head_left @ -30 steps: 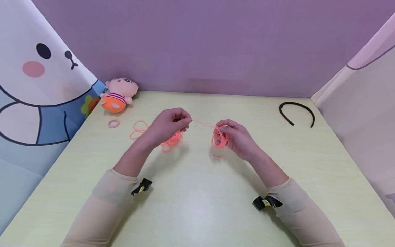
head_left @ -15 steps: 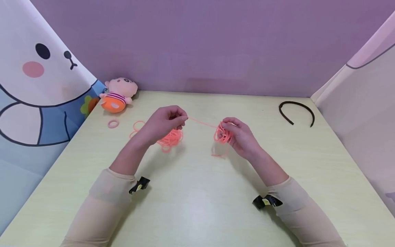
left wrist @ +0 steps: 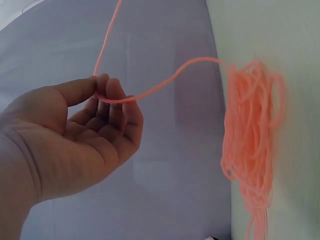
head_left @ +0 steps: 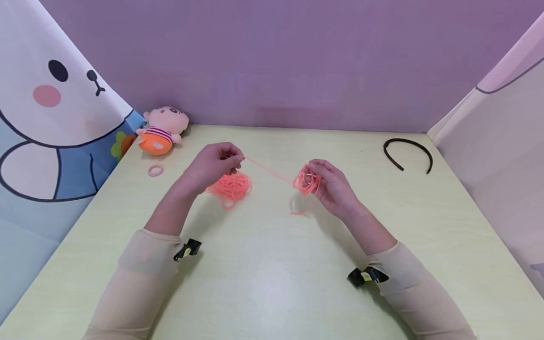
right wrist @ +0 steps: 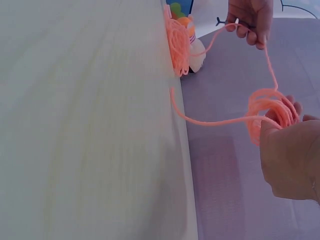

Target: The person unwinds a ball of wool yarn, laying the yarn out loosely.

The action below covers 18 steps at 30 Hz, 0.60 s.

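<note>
My left hand [head_left: 212, 165] pinches a strand of coral-pink yarn between thumb and fingertips, raised above the table. From there the strand [head_left: 268, 170] runs slanting down to my right hand [head_left: 335, 191], which holds a small coil of the same yarn [head_left: 304, 182] looped about its fingers. A loose tail [right wrist: 215, 122] hangs from that coil down to the tabletop. Beneath and beside the left hand, a larger tangled pile of yarn [left wrist: 247, 135] lies on the table, and a slack length joins it to the pinched strand in the left wrist view.
A plush doll [head_left: 163, 130] in a striped top and orange bottom sits at the back left corner. In front of it lies a pink ring [head_left: 155, 170]. A dark headband [head_left: 408, 141] is at the back right. A purple backdrop [head_left: 297, 66] rises behind the table [head_left: 272, 264].
My left hand has drifted left and slightly up, so the strand between the hands has grown longer. The right hand has moved slightly right and up, its coil raised with it.
</note>
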Motion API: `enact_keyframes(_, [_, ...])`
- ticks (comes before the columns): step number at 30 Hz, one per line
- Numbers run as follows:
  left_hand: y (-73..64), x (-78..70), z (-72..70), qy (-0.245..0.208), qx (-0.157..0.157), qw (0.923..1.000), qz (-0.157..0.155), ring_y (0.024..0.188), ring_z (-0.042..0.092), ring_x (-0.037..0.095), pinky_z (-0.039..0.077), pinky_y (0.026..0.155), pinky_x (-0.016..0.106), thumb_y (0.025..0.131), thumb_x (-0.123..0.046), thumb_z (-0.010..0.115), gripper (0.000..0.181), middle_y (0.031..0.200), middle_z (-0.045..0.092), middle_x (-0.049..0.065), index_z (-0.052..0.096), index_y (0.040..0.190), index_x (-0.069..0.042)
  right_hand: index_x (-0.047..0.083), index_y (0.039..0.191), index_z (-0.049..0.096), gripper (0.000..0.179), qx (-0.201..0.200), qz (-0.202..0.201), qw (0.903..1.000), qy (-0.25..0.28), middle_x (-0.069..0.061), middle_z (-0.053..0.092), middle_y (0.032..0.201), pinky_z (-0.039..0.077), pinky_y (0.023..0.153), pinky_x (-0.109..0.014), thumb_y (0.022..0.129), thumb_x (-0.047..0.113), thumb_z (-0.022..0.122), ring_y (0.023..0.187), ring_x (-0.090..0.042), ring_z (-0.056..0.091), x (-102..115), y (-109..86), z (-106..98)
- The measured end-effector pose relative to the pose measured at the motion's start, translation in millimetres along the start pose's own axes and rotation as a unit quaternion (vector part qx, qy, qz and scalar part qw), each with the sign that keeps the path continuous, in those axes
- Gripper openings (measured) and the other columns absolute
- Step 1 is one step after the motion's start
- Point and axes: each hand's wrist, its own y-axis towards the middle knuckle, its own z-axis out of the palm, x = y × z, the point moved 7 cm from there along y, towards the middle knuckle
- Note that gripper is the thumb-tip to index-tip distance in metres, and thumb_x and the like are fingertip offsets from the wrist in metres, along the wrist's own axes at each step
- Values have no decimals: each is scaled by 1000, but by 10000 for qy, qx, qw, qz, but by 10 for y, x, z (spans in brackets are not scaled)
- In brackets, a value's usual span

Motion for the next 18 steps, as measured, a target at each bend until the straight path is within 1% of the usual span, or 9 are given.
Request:
enact_keyframes(4, [38,105,-120,140,-240,9994,-191,92,62,32,54,85,45,105,-18,56,19,105,64,17,64,114,-4,5,104,58,8,56,-5,10000,44,-7,63,88,52,62,-21,102,-2,54,66,-15,56,-13,14,10])
enact_keyframes(7, [47,174,-217,135,-394,9987,-306,93,62,33,54,84,42,106,-17,54,20,106,63,18,63,116,-2,5,102,59,12,120,-9,9999,44,-7,62,87,50,61,-21,102,-4,52,65,-15,55,-13,14,20])
enact_keyframes(10, [46,220,-325,-15,-688,9970,-351,90,63,28,55,82,37,106,-18,54,22,104,62,18,62,116,0,5,101,59,12,214,19,9998,42,-8,62,88,50,60,-22,103,-3,51,65,-16,53,-14,7,32])
enact_keyframes(12, [39,243,-399,-176,-975,9943,-384,87,62,24,55,80,33,106,-20,55,25,102,62,16,62,118,1,5,101,59,12,316,47,9995,-16,-8,62,89,49,60,-22,103,-3,51,64,-16,53,-16,0,44])
enact_keyframes(15, [30,282,-488,-405,-1402,9881,-492,85,62,20,55,79,31,106,-21,55,26,103,61,14,61,120,0,5,103,58,11,516,80,9985,-152,-9,62,89,49,60,-23,103,-3,50,65,-16,53,-21,-14,68])
enact_keyframes(17, [24,306,-521,-444,-1558,9851,-584,88,61,22,54,80,31,106,-22,54,28,106,61,14,60,122,0,4,104,57,11,659,91,9975,-255,-8,61,89,50,60,-23,102,-3,50,65,-15,54,-25,-26,87])
enact_keyframes(18, [21,313,-522,-434,-1570,9847,-623,91,60,23,53,82,33,106,-22,54,29,108,60,16,60,123,1,4,104,57,11,722,99,9969,-291,-8,61,89,50,60,-24,102,-3,49,65,-15,54,-27,-32,95])
